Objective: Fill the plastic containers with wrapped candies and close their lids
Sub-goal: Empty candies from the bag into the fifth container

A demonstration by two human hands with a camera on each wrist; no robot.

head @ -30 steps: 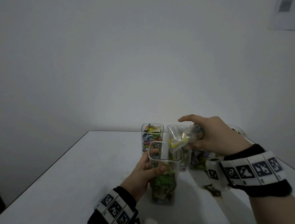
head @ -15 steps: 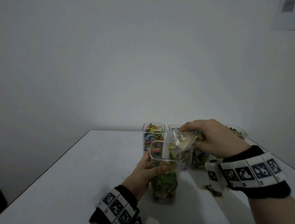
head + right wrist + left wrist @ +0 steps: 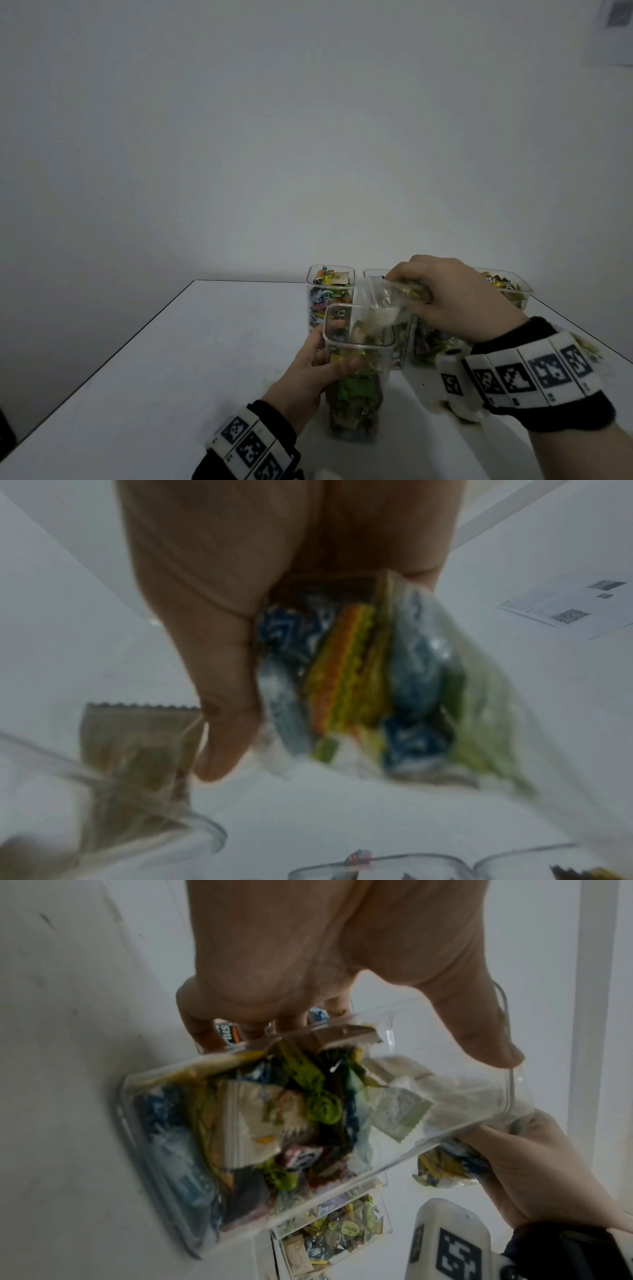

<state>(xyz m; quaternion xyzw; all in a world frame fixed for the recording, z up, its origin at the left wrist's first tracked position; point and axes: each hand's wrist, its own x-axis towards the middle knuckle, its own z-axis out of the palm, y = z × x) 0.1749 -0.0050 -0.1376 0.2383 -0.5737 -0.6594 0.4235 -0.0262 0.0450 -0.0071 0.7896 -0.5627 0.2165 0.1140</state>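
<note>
Clear plastic container (image 3: 358, 377) standing part-filled with wrapped candies (image 3: 356, 401), your left hand (image 3: 308, 380) gripping its side, your right hand (image 3: 455, 298) just above its rim clutching a candy bag (image 3: 380, 305), more containers (image 3: 330, 291) sitting beyond your hands.

The near container (image 3: 358, 346) is clear hard plastic, smooth and glossy along its rim. The bag (image 3: 378, 303) over it is thin transparent film, crinkled and shiny. The wrapped candies (image 3: 274, 1118) show glossy foil and plastic wrappers, some with saw-toothed crimped edges, one or two looking like matt paper. The table (image 3: 191, 359) is smooth, matt white, faintly scuffed. The wristbands (image 3: 534, 373) look like black cloth carrying smooth white printed blocks.
</note>
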